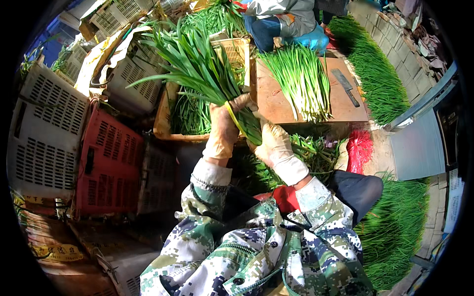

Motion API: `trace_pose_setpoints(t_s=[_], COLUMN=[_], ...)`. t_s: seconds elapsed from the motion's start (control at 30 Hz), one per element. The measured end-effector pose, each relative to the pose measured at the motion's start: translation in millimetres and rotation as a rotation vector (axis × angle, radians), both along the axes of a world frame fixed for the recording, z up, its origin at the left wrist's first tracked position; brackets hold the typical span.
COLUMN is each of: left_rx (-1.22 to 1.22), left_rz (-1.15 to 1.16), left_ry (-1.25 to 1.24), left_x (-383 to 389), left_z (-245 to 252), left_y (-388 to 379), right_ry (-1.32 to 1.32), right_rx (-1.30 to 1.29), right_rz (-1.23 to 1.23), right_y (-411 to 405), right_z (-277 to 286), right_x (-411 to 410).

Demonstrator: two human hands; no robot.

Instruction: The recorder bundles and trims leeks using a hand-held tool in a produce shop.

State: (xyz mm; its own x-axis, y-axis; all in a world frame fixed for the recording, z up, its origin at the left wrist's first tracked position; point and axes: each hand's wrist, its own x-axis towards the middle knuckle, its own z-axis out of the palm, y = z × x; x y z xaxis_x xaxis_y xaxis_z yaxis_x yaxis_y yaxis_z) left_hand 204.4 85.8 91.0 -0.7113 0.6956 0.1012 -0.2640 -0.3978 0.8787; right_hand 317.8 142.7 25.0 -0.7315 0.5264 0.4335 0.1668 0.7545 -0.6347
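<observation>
A bunch of green leafy stalks, apparently garlic chives (pixel 205 70), is held up over the crate in front of me. Its leaves fan out toward the upper left, and a yellow band (pixel 234 117) wraps it near the cut end. My left hand (pixel 224 127), in a pale stained glove, grips the bunch around the band. The gloved right hand (pixel 273 142) closes on the lower cut end, its fingertips partly hidden. On a brown board (pixel 272 107) to the right lies a loose pile of chives (pixel 305 83). Beside that pile rests a cleaver (pixel 345 86) with a dark handle.
A yellow plastic crate (pixel 159 124) holds more greens. White (pixel 48 133) and red crates (pixel 111 159) stand at left. Red plastic strings (pixel 359 150) lie right of my knee. Chives rows (pixel 370 66) line the right side. Another person (pixel 281 22) sits beyond the board.
</observation>
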Motion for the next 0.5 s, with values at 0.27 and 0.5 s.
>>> trace_pose_setpoints(t_s=[0.27,0.5], left_rx=[0.282,0.495], left_rz=[0.022,0.129], left_ry=[-0.431,-0.270], left_x=[-95,-132], left_z=[-32,-78], left_y=[-20,-54], right_ry=[0.282,0.126], right_rx=[-0.035,-0.553], right_rz=[-0.189,-0.176], right_y=[84,80], right_z=[46,16], right_x=[92,169])
